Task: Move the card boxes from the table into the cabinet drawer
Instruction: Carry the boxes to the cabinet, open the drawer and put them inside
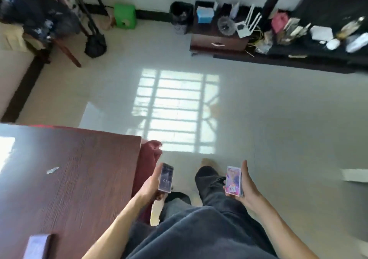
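Both hands are closed around card boxes, held low in front of the body over dark trousers. At about 7 o'clock from the middle of the view, the left hand [153, 183] grips a dark card box [165, 178], its face turned up and blurred. At about 5 o'clock the right hand [246, 185] clasps a pink and purple card box [233, 180], fingers wrapped along its far side.

Off at 8 o'clock lies the dark wooden counter [75, 175]; a third, pale purple card box [37, 246] rests flat near its closest edge, and a small pale scrap [52, 170] lies further in. A red cushioned seat [148, 159] sits just beside the counter's right edge.

Beyond the hands, a bright window pattern [175, 111] falls on the pale tiled floor [278, 119]. Further out at 1 o'clock stands a small dark cabinet [217, 39] with its drawer [218, 44] shut; a blue box and a white router sit on top. A black bin [181, 17] is just beside it at 12 o'clock, and a green stool [125, 15] stands at 11 o'clock against the wall.
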The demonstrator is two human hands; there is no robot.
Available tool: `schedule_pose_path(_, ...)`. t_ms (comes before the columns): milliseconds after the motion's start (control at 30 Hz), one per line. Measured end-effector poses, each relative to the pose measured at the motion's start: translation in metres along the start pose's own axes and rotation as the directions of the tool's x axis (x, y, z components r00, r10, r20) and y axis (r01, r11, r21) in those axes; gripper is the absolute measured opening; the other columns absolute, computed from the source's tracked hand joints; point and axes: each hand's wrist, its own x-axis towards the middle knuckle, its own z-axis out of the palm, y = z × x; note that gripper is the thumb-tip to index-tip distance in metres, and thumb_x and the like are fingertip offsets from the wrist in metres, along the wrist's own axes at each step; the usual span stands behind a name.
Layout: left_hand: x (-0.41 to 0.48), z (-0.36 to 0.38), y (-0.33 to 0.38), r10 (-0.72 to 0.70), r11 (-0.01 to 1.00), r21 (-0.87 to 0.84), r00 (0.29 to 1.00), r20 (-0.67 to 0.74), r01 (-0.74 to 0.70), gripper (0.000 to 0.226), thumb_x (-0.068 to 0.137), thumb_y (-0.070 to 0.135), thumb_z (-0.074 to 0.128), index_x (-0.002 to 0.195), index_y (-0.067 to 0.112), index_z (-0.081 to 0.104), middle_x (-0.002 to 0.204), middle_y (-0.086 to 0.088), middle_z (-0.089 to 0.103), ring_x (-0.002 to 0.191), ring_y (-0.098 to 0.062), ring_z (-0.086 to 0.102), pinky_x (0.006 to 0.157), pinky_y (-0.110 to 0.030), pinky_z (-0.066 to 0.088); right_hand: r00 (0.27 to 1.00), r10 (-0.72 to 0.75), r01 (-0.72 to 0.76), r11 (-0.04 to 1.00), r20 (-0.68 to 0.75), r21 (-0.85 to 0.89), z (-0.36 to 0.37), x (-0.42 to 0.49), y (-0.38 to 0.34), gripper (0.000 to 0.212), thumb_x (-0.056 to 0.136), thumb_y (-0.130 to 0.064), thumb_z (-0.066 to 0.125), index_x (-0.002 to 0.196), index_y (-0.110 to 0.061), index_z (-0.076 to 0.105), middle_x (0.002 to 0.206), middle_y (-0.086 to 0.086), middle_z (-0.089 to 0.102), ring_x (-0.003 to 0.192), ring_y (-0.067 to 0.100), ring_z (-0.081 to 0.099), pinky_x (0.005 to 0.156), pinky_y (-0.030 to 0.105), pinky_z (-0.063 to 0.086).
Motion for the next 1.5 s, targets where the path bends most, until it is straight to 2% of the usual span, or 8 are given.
schedule_pose_path(133, 0.026, 0.054, 0.058, 0.005, 0.998, 0.062, 0.999, 0.044, -0.008, 0.075, 0.090, 0.067, 0.035, 0.104, -0.002, 0.062, 0.074, -0.016, 0.071, 0.044, -0.013, 0.062, 0.042, -0.018, 0.045, 0.997, -0.059, 0.062, 0.996, -0.045, 0.065, -0.044, 0.011, -0.019, 0.097, 0.072, -0.088, 0.029, 0.116, -0.011, 0.069, 0.087, 0.018, 0.074, 0.077, 0.031, 0.072, 0.072, 0.036, 0.058)
schedule_pose_path(267, 0.048, 0.117, 0.106, 0.025, 0.982, 0.189, 0.999, -0.019, -0.021, 0.065, 0.091, 0.067, 0.037, 0.086, 0.007, 0.062, 0.080, -0.022, 0.069, 0.062, -0.028, 0.064, 0.057, -0.034, 0.049, 0.995, -0.079, 0.086, 0.990, -0.061, 0.114, -0.092, 0.035, -0.052, 0.094, 0.079, -0.083, 0.027, 0.121, -0.009, 0.066, 0.090, 0.018, 0.073, 0.082, 0.032, 0.070, 0.073, 0.038, 0.056)
schedule_pose_path(433, 0.071, 0.172, 0.152, 0.072, 0.892, 0.451, 0.994, -0.080, -0.029, 0.074, 0.092, 0.071, 0.016, 0.085, 0.019, 0.069, 0.070, 0.006, 0.067, 0.050, 0.000, 0.062, 0.046, -0.013, 0.041, 0.996, -0.048, 0.059, 0.986, -0.074, 0.158, -0.142, 0.064, -0.109, 0.081, 0.092, -0.076, 0.034, 0.122, -0.008, 0.066, 0.093, 0.017, 0.075, 0.081, 0.030, 0.071, 0.072, 0.036, 0.055)
schedule_pose_path(767, 0.133, 0.179, 0.229, 0.021, 0.936, 0.351, 0.997, -0.078, 0.007, 0.062, 0.095, 0.063, 0.028, 0.087, 0.020, 0.072, 0.048, 0.005, 0.068, 0.036, -0.004, 0.058, 0.040, -0.016, 0.043, 0.997, -0.056, 0.062, 0.992, -0.059, 0.114, -0.154, 0.109, -0.232, 0.070, 0.092, -0.077, 0.033, 0.117, -0.021, 0.067, 0.098, 0.013, 0.079, 0.091, 0.030, 0.074, 0.071, 0.036, 0.054)
schedule_pose_path(867, 0.164, 0.164, 0.259, -0.051, 0.977, 0.200, 0.993, -0.102, 0.071, 0.086, 0.079, 0.085, 0.025, 0.059, 0.016, 0.072, 0.051, -0.006, 0.064, 0.039, -0.013, 0.052, 0.039, -0.020, 0.039, 0.995, -0.044, 0.054, 0.992, -0.088, 0.112, -0.145, 0.129, -0.271, 0.064, 0.092, -0.076, 0.033, 0.113, -0.024, 0.064, 0.104, 0.016, 0.077, 0.095, 0.033, 0.073, 0.071, 0.037, 0.055)
schedule_pose_path(1033, 0.211, 0.139, 0.315, -0.091, 0.987, 0.127, 0.992, -0.082, 0.101, 0.101, 0.054, 0.099, 0.035, 0.066, 0.006, 0.073, 0.055, -0.014, 0.063, 0.040, -0.019, 0.052, 0.040, -0.022, 0.039, 0.991, -0.038, 0.054, 0.991, -0.127, 0.126, -0.132, 0.157, -0.333, 0.062, 0.084, -0.080, 0.034, 0.110, -0.030, 0.060, 0.108, 0.014, 0.076, 0.101, 0.033, 0.072, 0.077, 0.040, 0.058)
schedule_pose_path(1233, 0.251, 0.142, 0.414, -0.033, 0.978, 0.205, 0.999, -0.038, 0.040, 0.068, 0.088, 0.067, 0.042, 0.088, 0.006, 0.071, 0.064, -0.012, 0.072, 0.043, -0.016, 0.056, 0.046, -0.022, 0.040, 0.988, -0.051, 0.079, 0.977, -0.144, 0.199, -0.121, 0.184, -0.407, 0.069, 0.091, -0.076, 0.035, 0.123, -0.020, 0.061, 0.108, 0.017, 0.076, 0.104, 0.036, 0.071, 0.076, 0.040, 0.056)
schedule_pose_path(1500, 0.316, 0.168, 0.540, 0.026, 0.994, 0.105, 0.999, -0.024, -0.024, 0.084, 0.087, 0.074, 0.033, 0.085, -0.001, 0.072, 0.082, -0.024, 0.074, 0.048, -0.022, 0.055, 0.051, -0.027, 0.043, 0.990, -0.089, 0.113, 0.966, -0.110, 0.233, -0.126, 0.231, -0.511, 0.072, 0.071, -0.082, 0.053, 0.113, -0.026, 0.070, 0.099, 0.012, 0.080, 0.095, 0.029, 0.073, 0.073, 0.038, 0.054)
